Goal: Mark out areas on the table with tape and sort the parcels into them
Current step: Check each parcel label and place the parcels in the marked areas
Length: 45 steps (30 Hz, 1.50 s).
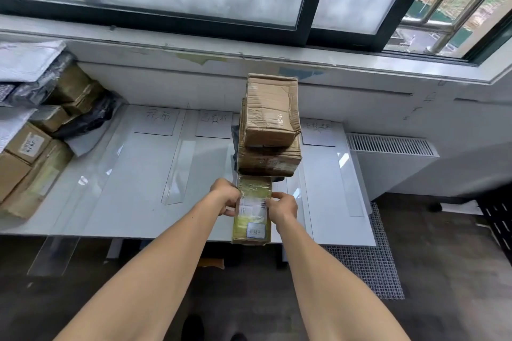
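Risk: fingers of our left hand and right hand grip the taped parcel at the worktop near edge; released here, it may tip off.

parcel gripped between left hand and right hand: cardboard under glossy yellowish tape, paper labels | boxes just beyond both hands: matt brown cardboard, creased, shiny tape bands | table left of the left hand: smooth white, with glossy clear tape strips | bags far left of the left hand: glossy black plastic
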Tool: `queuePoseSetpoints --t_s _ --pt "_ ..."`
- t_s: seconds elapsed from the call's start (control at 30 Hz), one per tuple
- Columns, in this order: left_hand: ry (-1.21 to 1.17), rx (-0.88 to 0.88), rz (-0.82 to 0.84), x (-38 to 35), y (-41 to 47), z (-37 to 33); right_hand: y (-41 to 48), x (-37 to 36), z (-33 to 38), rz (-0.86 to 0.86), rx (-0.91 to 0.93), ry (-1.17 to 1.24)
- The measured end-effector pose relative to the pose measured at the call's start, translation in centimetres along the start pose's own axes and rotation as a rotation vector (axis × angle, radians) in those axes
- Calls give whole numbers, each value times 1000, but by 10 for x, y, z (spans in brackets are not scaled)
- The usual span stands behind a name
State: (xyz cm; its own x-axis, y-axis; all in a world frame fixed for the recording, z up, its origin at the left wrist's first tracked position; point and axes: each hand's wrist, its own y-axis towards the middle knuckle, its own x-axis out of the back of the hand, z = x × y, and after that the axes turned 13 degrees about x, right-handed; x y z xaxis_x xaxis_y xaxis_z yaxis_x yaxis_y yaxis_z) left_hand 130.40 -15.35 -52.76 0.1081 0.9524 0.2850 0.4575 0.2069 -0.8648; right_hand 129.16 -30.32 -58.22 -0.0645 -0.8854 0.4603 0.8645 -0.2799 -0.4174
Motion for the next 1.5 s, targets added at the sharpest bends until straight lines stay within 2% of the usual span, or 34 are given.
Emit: queuePoseSetpoints --t_s 0.5,0.87,1.1,1.27,1.4,1.5 --pt "-15 -19 34 2 19 -5 11 -12 1 -103 57 -69" --pt "26 -13 8 2 8 -8 -4 -9 2 4 74 -128" --pt "17 -34 -19 17 -7 -11 -13 7 14 -27 80 -202" --pt "76 -158 -152 40 -26 -16 -27 17 42 -99 201 -268" --pt "289 -282 -356 74 -41 -14 -38 8 73 -69 357 -306" --pt "286 -284 -408 100 -47 -7 -46 -2 89 -34 455 -364"
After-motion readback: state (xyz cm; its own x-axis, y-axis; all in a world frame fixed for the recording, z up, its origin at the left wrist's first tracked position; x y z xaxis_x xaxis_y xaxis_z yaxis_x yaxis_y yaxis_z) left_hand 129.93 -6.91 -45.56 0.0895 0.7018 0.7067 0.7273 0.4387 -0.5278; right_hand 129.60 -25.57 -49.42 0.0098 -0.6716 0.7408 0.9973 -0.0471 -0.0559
